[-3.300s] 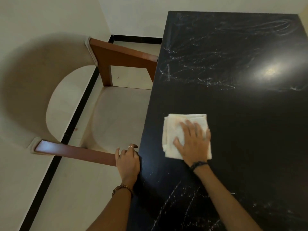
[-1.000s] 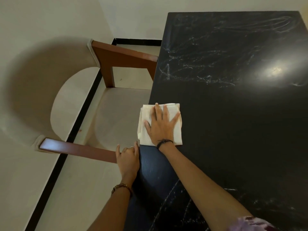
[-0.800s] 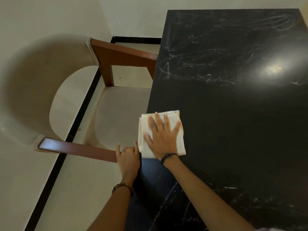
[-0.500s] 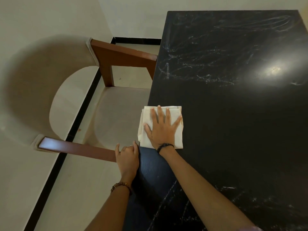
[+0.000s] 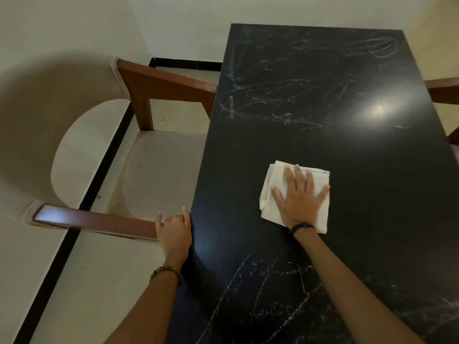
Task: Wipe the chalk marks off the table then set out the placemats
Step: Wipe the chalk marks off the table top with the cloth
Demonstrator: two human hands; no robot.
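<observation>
A folded white cloth (image 5: 275, 194) lies flat on the black table (image 5: 360, 182), mid-surface. The right hand (image 5: 299, 198), fingers spread and straight, presses on top of it. The left hand (image 5: 175, 232) curls over the table's near-left edge. The cloth looks light, soft and limp, liable to bunch; broad palm pressure suits it better than a pinch. Chalk marks (image 5: 268, 108) lie beyond it, and more nearer the person.
</observation>
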